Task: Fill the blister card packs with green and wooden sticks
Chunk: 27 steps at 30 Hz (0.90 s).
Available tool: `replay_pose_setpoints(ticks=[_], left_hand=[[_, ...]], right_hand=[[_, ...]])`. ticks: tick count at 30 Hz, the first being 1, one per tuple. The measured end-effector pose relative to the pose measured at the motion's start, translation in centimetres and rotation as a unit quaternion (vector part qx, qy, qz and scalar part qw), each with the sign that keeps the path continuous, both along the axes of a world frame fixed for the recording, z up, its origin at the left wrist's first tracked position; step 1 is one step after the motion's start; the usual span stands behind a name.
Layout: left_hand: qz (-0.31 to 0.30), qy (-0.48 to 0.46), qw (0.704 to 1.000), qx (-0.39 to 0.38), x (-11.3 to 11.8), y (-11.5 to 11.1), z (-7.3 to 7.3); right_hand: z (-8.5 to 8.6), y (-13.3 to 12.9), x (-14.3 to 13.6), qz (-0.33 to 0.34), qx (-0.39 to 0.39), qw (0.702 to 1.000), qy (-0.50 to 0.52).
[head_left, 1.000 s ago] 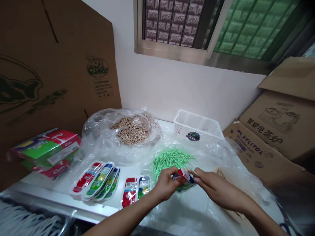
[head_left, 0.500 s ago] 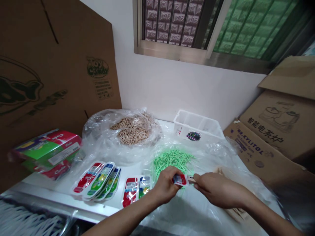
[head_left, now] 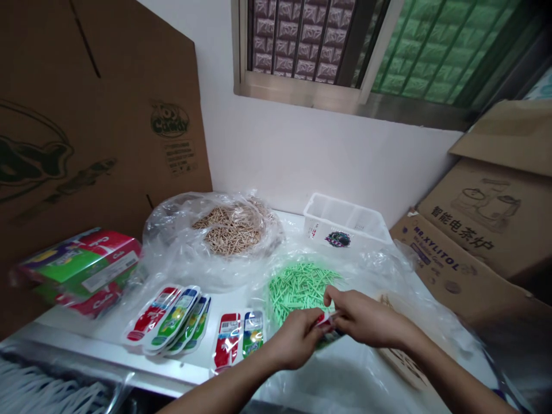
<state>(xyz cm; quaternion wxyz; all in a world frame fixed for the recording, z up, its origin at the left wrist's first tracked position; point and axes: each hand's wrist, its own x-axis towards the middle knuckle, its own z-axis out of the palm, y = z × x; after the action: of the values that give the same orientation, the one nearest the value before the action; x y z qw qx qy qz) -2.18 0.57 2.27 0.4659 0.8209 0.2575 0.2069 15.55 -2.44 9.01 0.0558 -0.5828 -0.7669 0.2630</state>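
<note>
My left hand is closed on a small red packet just below the green sticks. The fingers of my right hand meet the same packet from the right and partly cover it, with the index finger bent above it. Left of my hands lie a red packet and a blue-green packet side by side. Further left, several overlapping red and green packets rest on the white table.
A clear bag of brown sticks lies at the back. Behind the green sticks stands a white plastic basket. Colourful wrapped boxes sit at the left, cardboard boxes at the right. Wooden pieces lie beneath my right forearm.
My right hand has moved left and closer to my left hand, and its index finger has lifted. The packet has turned and is more covered by my fingers.
</note>
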Motion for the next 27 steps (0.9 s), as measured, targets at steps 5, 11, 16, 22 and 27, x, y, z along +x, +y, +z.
replay_pose_setpoints(ticks=[5,11,16,22,27], left_hand=[[0.045,-0.135,0.967,-0.212,0.3,0.3,-1.7],[0.076,-0.223,0.903,-0.36,1.1,-0.3,-2.8],[0.106,-0.257,0.874,-0.399,1.6,-0.7,-3.3],[0.119,-0.272,0.871,-0.391,1.9,-1.0,-3.3],[0.114,-0.261,0.878,-0.383,1.9,-1.2,-3.1]], right_hand=[[-2.5,0.4,0.5,-0.101,-0.038,0.95,0.292],[-4.7,-0.2,-0.3,-0.176,-0.035,0.9,0.397],[-5.0,-0.6,-0.3,-0.199,0.003,0.915,0.35],[-4.8,-1.4,-0.9,-0.231,0.048,0.908,0.347],[-4.9,-1.1,-1.7,-0.239,0.048,0.889,0.389]])
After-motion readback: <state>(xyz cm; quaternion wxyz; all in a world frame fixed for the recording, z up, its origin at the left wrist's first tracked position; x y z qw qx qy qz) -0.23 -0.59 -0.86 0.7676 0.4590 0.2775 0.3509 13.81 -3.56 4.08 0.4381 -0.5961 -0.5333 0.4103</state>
